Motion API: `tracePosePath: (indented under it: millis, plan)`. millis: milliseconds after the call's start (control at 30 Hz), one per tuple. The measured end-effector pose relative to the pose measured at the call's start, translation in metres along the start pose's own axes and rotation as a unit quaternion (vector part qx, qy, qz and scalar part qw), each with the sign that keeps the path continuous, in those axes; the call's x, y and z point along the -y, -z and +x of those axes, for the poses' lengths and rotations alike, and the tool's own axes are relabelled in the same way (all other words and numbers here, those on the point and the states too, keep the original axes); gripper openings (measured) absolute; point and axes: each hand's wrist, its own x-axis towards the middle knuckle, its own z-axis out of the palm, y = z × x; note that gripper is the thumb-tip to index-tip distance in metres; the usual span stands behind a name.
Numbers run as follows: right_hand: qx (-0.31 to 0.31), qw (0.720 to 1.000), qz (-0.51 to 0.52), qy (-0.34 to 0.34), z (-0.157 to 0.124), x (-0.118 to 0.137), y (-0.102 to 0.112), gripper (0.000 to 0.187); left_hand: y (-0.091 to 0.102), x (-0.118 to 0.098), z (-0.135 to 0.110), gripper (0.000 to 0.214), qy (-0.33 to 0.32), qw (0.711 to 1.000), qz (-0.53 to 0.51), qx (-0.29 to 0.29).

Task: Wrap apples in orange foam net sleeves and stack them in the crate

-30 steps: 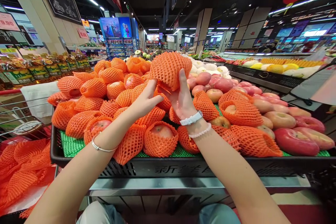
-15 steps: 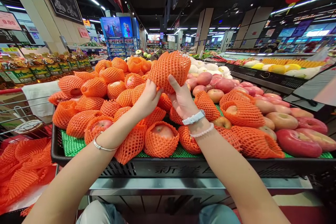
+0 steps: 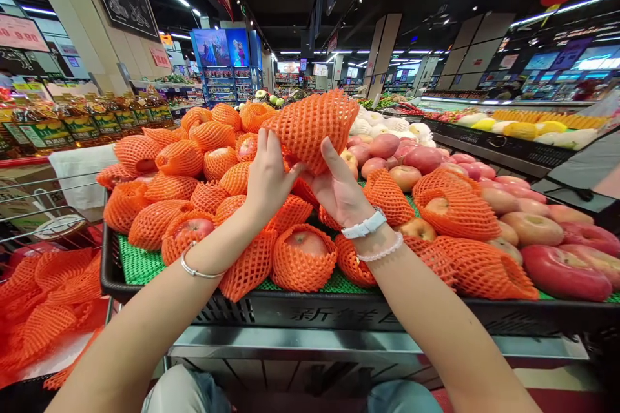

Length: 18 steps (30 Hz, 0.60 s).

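Note:
Both hands hold up an apple in an orange foam net (image 3: 314, 124) above the fruit display. My left hand (image 3: 272, 171) grips the net's left end, fingers behind it and thumb below. My right hand (image 3: 336, 184) cups it from below and the right, with the thumb raised along the front. The fruit inside the net is hidden. Below the hands lie several apples in orange foam nets (image 3: 304, 258), some with red skin showing at the opening. To the right, bare red apples (image 3: 566, 271) are piled on a green mat (image 3: 140, 262).
A black crate (image 3: 271, 310) edges the display in front of me. At left, a wire cart (image 3: 43, 190) stands by loose orange foam nets (image 3: 53, 297). Bottles of oil (image 3: 80, 119) line the left side. Bare apples fill the right.
The netted apple has tilted slightly, its left end now further into my left hand, whose fingers have moved up and left along the net. The whole view has shifted a little to the right.

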Motion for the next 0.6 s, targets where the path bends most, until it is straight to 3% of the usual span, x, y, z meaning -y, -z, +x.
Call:
tracePosePath:
  millis: [133, 267, 400, 500, 600]
  plan:
    - [0.01, 1.0, 0.008, -0.012, -0.003, -0.007, -0.002, 0.052, 0.002, -0.003, -0.001, 0.052, 0.016, 1.0, 0.005, -0.003]
    - [0.005, 1.0, 0.014, -0.014, -0.003, -0.014, -0.001, 0.053, 0.001, -0.006, 0.001, 0.039, -0.01, 1.0, 0.0, -0.008]
    - [-0.038, 0.999, -0.016, 0.014, 0.001, -0.009, 0.001, 0.056, 0.002, -0.012, 0.004, 0.038, -0.015, 0.999, -0.044, 0.003]
    - [-0.083, 0.995, -0.037, 0.039, 0.005, -0.002, 0.004, 0.051, 0.007, -0.02, 0.006, 0.018, -0.004, 0.993, -0.117, 0.014]
    - [-0.114, 0.99, -0.067, 0.044, 0.007, 0.0, 0.008, 0.046, 0.013, -0.017, 0.012, 0.022, 0.036, 0.979, -0.189, -0.061]
